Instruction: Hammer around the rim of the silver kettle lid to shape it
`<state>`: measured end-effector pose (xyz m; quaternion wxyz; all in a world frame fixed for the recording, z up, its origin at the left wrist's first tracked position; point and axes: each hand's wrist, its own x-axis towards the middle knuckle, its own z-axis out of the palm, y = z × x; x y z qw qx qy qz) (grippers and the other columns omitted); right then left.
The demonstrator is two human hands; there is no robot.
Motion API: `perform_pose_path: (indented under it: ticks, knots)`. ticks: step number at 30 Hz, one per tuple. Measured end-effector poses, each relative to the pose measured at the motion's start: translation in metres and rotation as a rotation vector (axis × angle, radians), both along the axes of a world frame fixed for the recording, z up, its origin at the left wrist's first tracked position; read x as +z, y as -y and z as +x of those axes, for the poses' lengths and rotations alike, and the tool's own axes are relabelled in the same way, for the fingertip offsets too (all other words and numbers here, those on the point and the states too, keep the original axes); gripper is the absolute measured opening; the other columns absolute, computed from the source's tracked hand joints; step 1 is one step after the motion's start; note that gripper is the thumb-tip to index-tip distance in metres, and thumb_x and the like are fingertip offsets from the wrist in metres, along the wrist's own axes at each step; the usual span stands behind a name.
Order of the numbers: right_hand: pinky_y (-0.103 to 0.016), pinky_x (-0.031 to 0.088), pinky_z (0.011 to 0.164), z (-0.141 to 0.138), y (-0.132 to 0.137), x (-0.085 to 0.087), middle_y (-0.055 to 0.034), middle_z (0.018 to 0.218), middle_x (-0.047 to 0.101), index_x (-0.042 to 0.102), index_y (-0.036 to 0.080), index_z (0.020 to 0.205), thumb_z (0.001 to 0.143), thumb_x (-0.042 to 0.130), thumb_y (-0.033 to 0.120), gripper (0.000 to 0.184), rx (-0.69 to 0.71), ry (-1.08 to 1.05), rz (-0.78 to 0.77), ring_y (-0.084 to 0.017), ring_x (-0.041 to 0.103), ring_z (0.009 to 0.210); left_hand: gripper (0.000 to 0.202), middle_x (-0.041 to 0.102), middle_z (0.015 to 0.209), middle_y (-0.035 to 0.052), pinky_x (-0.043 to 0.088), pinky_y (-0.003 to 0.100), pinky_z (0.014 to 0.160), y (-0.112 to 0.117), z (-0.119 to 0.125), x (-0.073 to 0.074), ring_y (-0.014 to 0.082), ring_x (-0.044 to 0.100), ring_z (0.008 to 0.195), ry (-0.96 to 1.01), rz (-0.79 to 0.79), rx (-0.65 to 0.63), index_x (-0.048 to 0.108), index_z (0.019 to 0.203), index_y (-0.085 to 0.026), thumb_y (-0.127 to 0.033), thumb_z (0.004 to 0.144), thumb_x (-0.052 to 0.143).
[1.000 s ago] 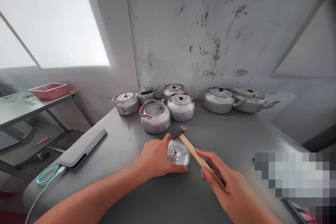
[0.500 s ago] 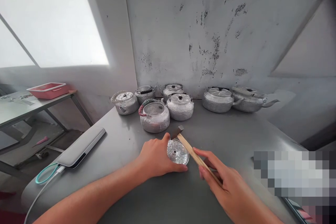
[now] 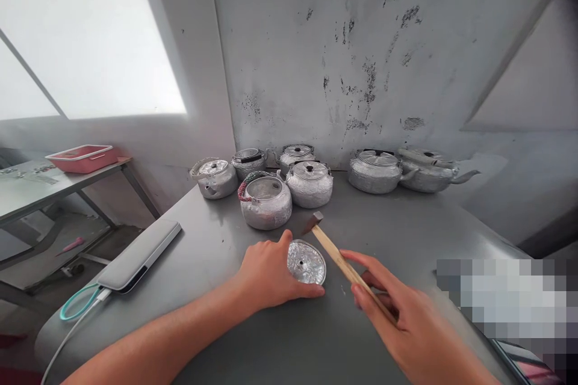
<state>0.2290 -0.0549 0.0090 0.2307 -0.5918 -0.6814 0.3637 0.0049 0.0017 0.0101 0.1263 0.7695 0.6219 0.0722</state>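
My left hand (image 3: 273, 271) grips a round, shiny kettle lid (image 3: 309, 266) by its left and near edges. The lid has a hammered surface and a small dark hole in its middle. Fingers of that hand are partly hidden behind the lid. My right hand (image 3: 383, 295) is closed around the wooden handle of a hammer (image 3: 336, 254). Its dark metal head is just above the far rim of the lid, apart from it. Beyond my hands stands a lidless kettle (image 3: 266, 207) with a red and green wrapped handle.
Several metal kettles (image 3: 310, 186) line the back of the grey table (image 3: 217, 337) near the stained wall. At the left lies a grey power bank (image 3: 139, 255) with a cable. A pink tray (image 3: 83, 159) rests on a side table. Something blurred out sits at the right edge.
My right hand has moved slightly to the right with the hammer, and the head has shifted up and right from the lid. The left hand and lid stay almost in place.
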Motion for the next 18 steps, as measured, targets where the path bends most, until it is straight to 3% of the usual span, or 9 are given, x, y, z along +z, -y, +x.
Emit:
perform_pose_path:
  ticks: [4, 8, 18]
  knots:
    - [-0.027, 0.03, 0.049, 0.0048, -0.002, 0.0017, 0.0049, 0.072, 0.048, 0.045, 0.03, 0.136, 0.097, 0.038, 0.062, 0.051, -0.045, -0.078, -0.023, -0.014, 0.038, 0.057, 0.094, 0.073, 0.087, 0.0088, 0.051, 0.043, 0.069, 0.0007, 0.0021, -0.0013, 0.0399, 0.07, 0.087, -0.019, 0.005, 0.028, 0.053, 0.114, -0.022, -0.094, 0.053, 0.057]
    - [-0.025, 0.03, 0.042, 0.0036, -0.0031, 0.0041, 0.0044, 0.076, 0.046, 0.052, 0.026, 0.125, 0.1, 0.037, 0.051, 0.038, -0.059, -0.138, -0.147, -0.01, 0.036, 0.05, 0.097, 0.072, 0.083, 0.0092, 0.051, 0.043, 0.067, 0.0003, 0.0031, -0.0053, 0.0399, 0.07, 0.083, -0.016, 0.014, 0.05, 0.054, 0.11, -0.021, -0.098, 0.05, 0.053]
    - [-0.022, 0.037, 0.038, 0.0007, -0.0065, 0.0013, 0.0034, 0.076, 0.05, 0.058, 0.025, 0.121, 0.1, 0.038, 0.044, 0.034, -0.05, -0.145, -0.142, -0.01, 0.043, 0.045, 0.11, 0.074, 0.097, 0.0094, 0.05, 0.045, 0.078, 0.0002, -0.0013, -0.0005, 0.0403, 0.068, 0.097, 0.04, -0.01, -0.002, 0.051, 0.132, -0.028, -0.099, 0.048, 0.053]
